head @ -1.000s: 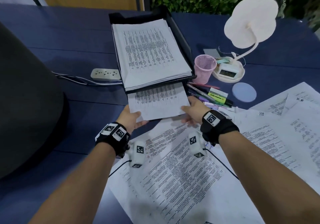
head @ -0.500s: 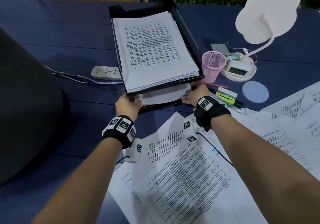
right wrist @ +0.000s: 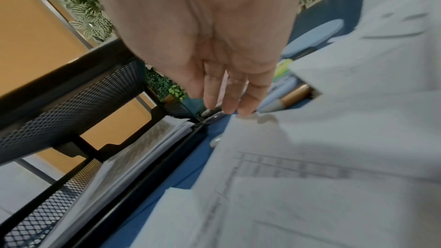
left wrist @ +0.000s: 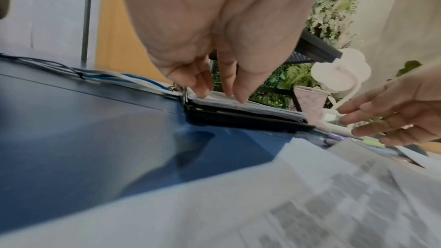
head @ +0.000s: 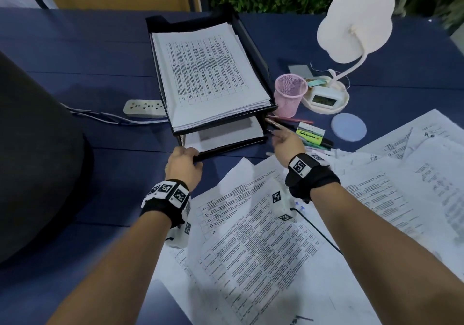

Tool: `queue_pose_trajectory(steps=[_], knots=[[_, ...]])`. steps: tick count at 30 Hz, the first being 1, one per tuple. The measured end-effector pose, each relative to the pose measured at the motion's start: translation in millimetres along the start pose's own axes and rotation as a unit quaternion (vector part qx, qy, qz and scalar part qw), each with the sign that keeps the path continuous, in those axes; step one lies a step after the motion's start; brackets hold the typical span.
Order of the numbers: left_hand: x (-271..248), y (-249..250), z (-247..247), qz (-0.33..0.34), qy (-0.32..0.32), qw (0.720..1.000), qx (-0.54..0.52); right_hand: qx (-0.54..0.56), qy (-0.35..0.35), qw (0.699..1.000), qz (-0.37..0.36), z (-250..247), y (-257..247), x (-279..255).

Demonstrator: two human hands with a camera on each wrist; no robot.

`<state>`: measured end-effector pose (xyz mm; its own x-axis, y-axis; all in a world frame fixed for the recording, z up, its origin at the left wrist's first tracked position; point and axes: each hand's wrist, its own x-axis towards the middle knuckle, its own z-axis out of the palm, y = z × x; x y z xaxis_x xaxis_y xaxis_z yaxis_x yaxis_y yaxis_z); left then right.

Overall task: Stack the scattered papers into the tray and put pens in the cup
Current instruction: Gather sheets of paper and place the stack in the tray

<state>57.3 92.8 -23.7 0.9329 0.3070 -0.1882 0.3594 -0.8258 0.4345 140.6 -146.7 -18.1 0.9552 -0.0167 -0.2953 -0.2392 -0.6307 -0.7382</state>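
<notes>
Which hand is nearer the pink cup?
Right. Right hand is just in front of the pink cup, over the pens; left hand rests at the tray's front-left corner.

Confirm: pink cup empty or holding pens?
Empty: nothing shows inside the pink cup; the pens lie on the table beside it.

Head view: we see even, moderately bright indoor light; the tray [head: 175, 23] throws a soft shadow leftward across the worktop [head: 75, 48], and straight edges bow near the borders. Wrist views: we note heavy wide-angle stretching, the left hand [left wrist: 214, 25] and right hand [right wrist: 203, 25] out of focus, and the near papers [right wrist: 334, 176] smeared by blur, print unreadable.
</notes>
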Motion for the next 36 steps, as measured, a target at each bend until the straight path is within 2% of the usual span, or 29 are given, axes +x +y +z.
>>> queue_pose_trajectory(steps=[2, 6, 9, 14, 17, 20, 23, 27, 29, 33, 36], knots=[[-14, 4, 5, 0.013, -0.003, 1.000, -0.017, -0.005, 0.001, 1.000, 0.022, -6, 17, -14], [-42, 16, 20, 0.054, -0.058, 0.997, -0.004, -0.067, 0.013, 0.996, 0.056, -17, 43, -43], [-60, 24, 31, 0.067, -0.106, 0.991, 0.046, -0.063, 0.026, 0.995, 0.076, -25, 60, -65], [-90, 37, 41, 0.093, -0.179, 0.972, 0.120, -0.129, 0.030, 0.984, 0.115, -39, 80, -90], [-99, 40, 49, 0.086, -0.221, 0.957, 0.165, -0.151, -0.008, 0.981, 0.123, -42, 85, -104], [-103, 43, 53, 0.087, -0.220, 0.957, 0.168, -0.154, -0.068, 0.978, 0.125, -42, 89, -115], [-102, 42, 55, 0.086, -0.222, 0.961, 0.138, -0.151, -0.095, 0.981, 0.082, -39, 93, -118], [-103, 41, 52, 0.062, -0.184, 0.981, 0.003, -0.016, 0.000, 0.999, 0.046, -46, 92, -116], [-101, 43, 49, 0.046, -0.171, 0.983, -0.041, -0.001, 0.034, 0.998, 0.043, -52, 88, -112], [-86, 44, 42, 0.040, -0.118, 0.992, -0.005, -0.063, 0.001, 0.996, 0.061, -55, 88, -101], [-80, 40, 41, 0.031, -0.153, 0.985, 0.078, -0.118, -0.034, 0.988, 0.091, -50, 90, -95]])
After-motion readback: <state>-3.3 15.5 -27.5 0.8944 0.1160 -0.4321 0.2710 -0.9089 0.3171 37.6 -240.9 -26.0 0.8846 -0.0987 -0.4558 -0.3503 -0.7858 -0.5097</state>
